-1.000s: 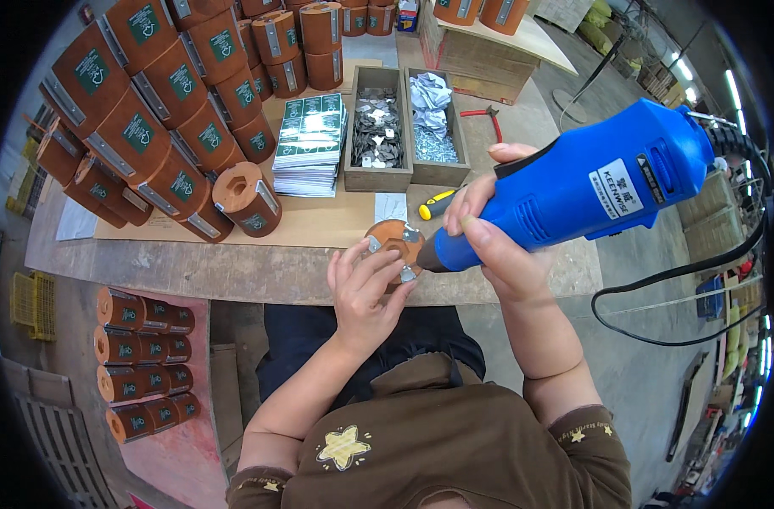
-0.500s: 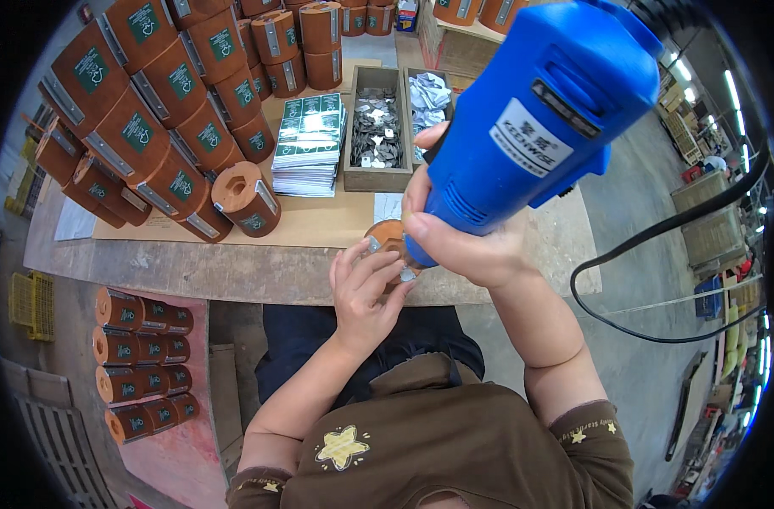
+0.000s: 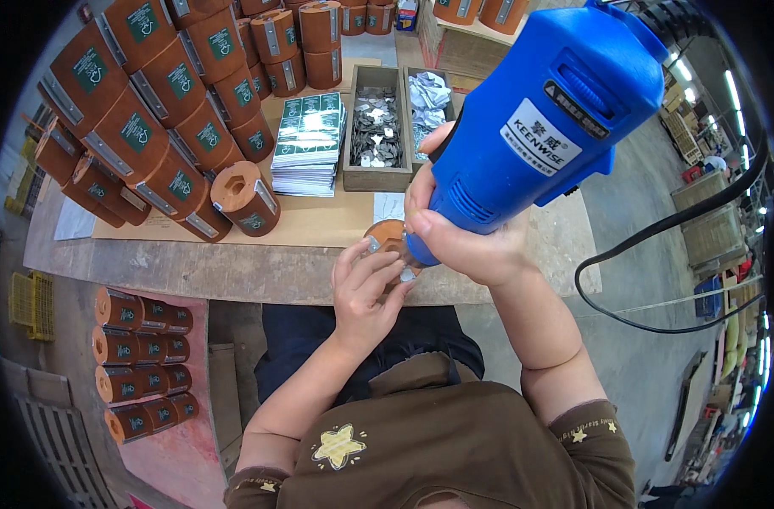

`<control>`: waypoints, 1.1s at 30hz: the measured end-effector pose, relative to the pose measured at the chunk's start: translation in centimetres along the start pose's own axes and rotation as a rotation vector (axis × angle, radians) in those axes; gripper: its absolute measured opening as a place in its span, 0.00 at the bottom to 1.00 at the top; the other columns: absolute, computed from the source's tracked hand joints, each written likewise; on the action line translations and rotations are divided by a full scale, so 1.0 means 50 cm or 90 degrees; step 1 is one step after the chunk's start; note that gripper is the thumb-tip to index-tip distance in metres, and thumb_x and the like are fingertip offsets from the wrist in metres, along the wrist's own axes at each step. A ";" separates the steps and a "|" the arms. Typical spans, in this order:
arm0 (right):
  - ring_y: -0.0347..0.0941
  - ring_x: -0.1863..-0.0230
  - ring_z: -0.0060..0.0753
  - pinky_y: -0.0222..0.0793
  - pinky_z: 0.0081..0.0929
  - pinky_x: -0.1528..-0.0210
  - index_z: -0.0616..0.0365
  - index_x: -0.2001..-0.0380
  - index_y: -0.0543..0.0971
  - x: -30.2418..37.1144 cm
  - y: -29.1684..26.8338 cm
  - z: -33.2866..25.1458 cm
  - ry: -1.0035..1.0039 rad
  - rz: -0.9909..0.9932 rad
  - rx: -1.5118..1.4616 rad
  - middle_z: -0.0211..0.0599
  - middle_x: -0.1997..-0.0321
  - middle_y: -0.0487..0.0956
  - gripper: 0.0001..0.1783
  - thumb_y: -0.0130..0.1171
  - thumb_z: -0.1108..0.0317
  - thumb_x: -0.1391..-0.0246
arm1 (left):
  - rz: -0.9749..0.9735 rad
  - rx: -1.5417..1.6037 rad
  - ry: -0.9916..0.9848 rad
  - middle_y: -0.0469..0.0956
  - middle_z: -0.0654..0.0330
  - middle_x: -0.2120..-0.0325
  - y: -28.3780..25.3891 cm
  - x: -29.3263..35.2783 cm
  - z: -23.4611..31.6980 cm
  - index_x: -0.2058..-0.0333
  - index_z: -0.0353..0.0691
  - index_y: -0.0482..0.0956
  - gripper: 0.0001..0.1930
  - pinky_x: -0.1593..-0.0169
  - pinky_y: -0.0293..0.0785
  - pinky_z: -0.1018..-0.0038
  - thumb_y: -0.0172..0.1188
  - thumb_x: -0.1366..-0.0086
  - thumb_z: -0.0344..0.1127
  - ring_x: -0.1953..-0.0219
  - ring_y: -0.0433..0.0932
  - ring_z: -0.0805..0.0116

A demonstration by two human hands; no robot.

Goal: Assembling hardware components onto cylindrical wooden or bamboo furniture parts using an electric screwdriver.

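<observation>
My right hand [image 3: 472, 250] grips a large blue corded power driver [image 3: 480, 187]. The tool tilts down to the left, its nose over a reddish-brown wooden cylinder [image 3: 387, 230] that stands near the front edge of the workbench. Curled over the cylinder's top, the fingers of my left hand [image 3: 368, 293] hold it from the near left. A small grey metal piece [image 3: 408, 274] shows by my left fingertips, at the cylinder's near rim. The tool's tip, and whatever it touches, is hidden behind the fingers and the tool's body.
Stacked brown cylinders [image 3: 141, 136] with green labels and metal strips fill the bench's left. One finished-looking cylinder [image 3: 247, 199] stands beside a pile of green-and-white cards [image 3: 309, 140]. Wooden boxes [image 3: 378, 180] hold small metal parts. A black cable [image 3: 658, 242] loops at right.
The blue driver has shifted slightly to the right and its body has turned a little. My left hand and the cylinder stay nearly in place.
</observation>
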State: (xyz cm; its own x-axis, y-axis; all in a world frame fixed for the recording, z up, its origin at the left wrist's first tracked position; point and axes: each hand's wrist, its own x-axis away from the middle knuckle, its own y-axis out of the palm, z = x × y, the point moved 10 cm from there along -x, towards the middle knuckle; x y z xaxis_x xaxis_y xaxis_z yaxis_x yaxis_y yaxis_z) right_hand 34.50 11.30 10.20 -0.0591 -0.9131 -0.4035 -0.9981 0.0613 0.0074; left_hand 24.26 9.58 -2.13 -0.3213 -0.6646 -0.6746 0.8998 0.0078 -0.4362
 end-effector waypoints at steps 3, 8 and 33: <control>0.69 0.75 0.22 0.65 0.20 0.69 0.63 0.56 0.59 0.000 0.001 -0.002 0.001 -0.002 -0.001 0.34 0.77 0.71 0.28 0.56 0.79 0.63 | -0.001 -0.001 0.005 0.76 0.61 0.67 -0.001 -0.001 0.001 0.72 0.39 0.78 0.14 0.51 0.62 0.64 0.67 0.62 0.29 0.52 0.66 0.54; 0.69 0.74 0.21 0.64 0.19 0.69 0.62 0.57 0.60 -0.002 0.001 0.002 0.021 0.003 0.054 0.33 0.77 0.71 0.27 0.57 0.79 0.64 | -0.002 0.005 0.000 0.76 0.61 0.67 0.000 -0.004 0.000 0.72 0.38 0.78 0.14 0.52 0.62 0.63 0.67 0.62 0.29 0.52 0.67 0.53; 0.70 0.76 0.17 0.67 0.18 0.73 0.62 0.75 0.73 -0.024 -0.033 -0.002 0.000 -0.028 -0.036 0.29 0.79 0.74 0.12 0.60 0.74 0.68 | -0.137 -0.040 -0.077 0.74 0.55 0.62 0.027 0.051 -0.038 0.63 0.38 0.75 0.25 0.46 0.56 0.55 0.69 0.61 0.41 0.55 0.71 0.54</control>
State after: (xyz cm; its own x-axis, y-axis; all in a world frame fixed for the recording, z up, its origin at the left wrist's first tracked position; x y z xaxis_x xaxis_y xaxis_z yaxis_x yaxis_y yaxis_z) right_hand 36.24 12.28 10.76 -0.0152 -0.9146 -0.4041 -0.9991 -0.0019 0.0419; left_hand 24.09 9.33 -5.56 -0.4624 -0.7404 -0.4878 0.7932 -0.0996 -0.6007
